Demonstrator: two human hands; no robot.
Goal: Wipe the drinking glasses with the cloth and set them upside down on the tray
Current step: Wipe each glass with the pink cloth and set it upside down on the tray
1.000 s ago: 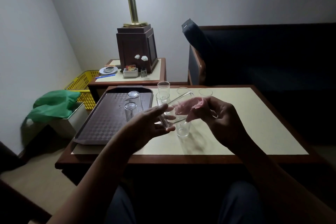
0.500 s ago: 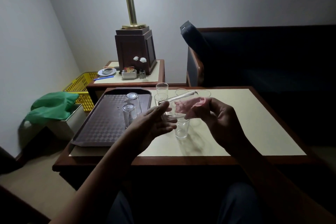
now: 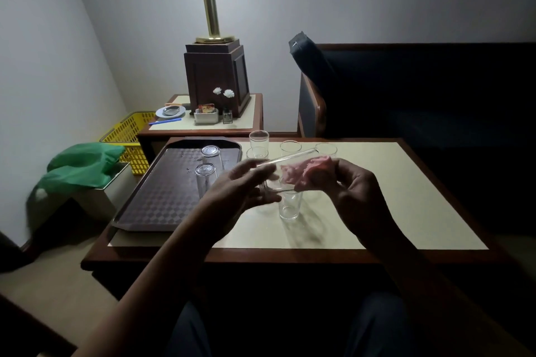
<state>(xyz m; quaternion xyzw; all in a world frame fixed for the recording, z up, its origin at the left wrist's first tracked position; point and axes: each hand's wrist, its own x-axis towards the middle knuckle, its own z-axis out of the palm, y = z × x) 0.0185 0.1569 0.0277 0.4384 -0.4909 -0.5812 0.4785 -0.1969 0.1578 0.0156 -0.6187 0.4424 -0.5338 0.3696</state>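
Person's lap (image 3: 203, 327): dark trousers, at the near edge, below the worktop.

Left hand (image 3: 240, 185): raised over the worktop, fingers curled round the base end of a drinking glass.

Held glass (image 3: 272, 177): clear, lying on its side in the air and tilted, with its mouth toward the right hand.

Right hand (image 3: 356, 191): fingers bunched on the pink cloth, pinching it.

Cloth (image 3: 307, 168): crumpled and pushed into the mouth of the held glass.

Near glass (image 3: 290, 206): upright on the worktop, just under the held glass and between the two hands.

Worktop (image 3: 391, 206): cream top with a dark wooden border.

Tray (image 3: 156, 197): dark brown with a chequered pattern, on the left part of the worktop.

Upturned glasses: two on the far part of the tray, base up, one (image 3: 206, 180) nearer and one (image 3: 212, 155) just behind it.

Far glasses: four upright along the far edge of the worktop, right of the tray. Two stand close together (image 3: 259, 139) (image 3: 256, 153); two more (image 3: 290, 148) (image 3: 326, 149) stand further right, partly hidden by the held glass and cloth.

Side table (image 3: 255, 113): behind the worktop. It carries a dark wooden box (image 3: 217, 78) with a brass lamp post (image 3: 210, 0) on it, a small dish (image 3: 170, 111) and a blue pen (image 3: 165, 122).

Yellow basket (image 3: 130, 136): on the floor to the left, beside a green bag (image 3: 81, 165).

Dark sofa (image 3: 420, 90): at the far right.
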